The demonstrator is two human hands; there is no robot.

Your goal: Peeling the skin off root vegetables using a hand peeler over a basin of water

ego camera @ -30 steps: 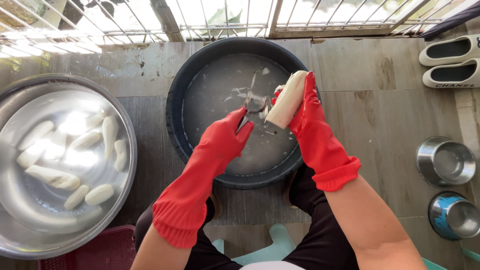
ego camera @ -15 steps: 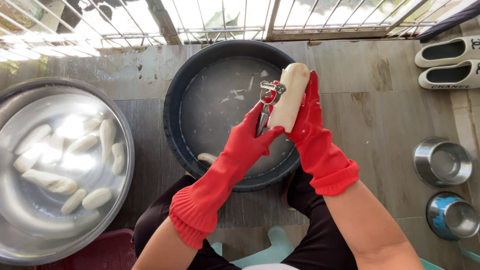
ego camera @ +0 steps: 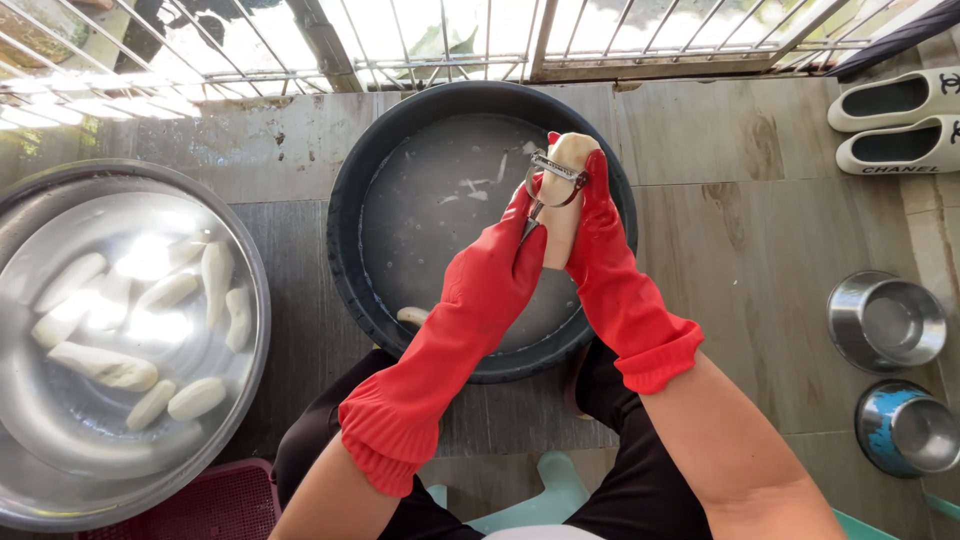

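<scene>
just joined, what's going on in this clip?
A person in red rubber gloves is peeling a pale root vegetable over a black tub of cloudy water. The right hand holds the vegetable upright; the left hand holds a metal peeler with its blade against the top end. Another pale piece sits in the tub. A steel basin on the left holds several peeled ones in water.

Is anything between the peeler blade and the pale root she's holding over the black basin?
Nothing visible. The left hand holds the peeler with its blade against the top of the pale root, which the right hand grips from behind over the black basin.
</scene>
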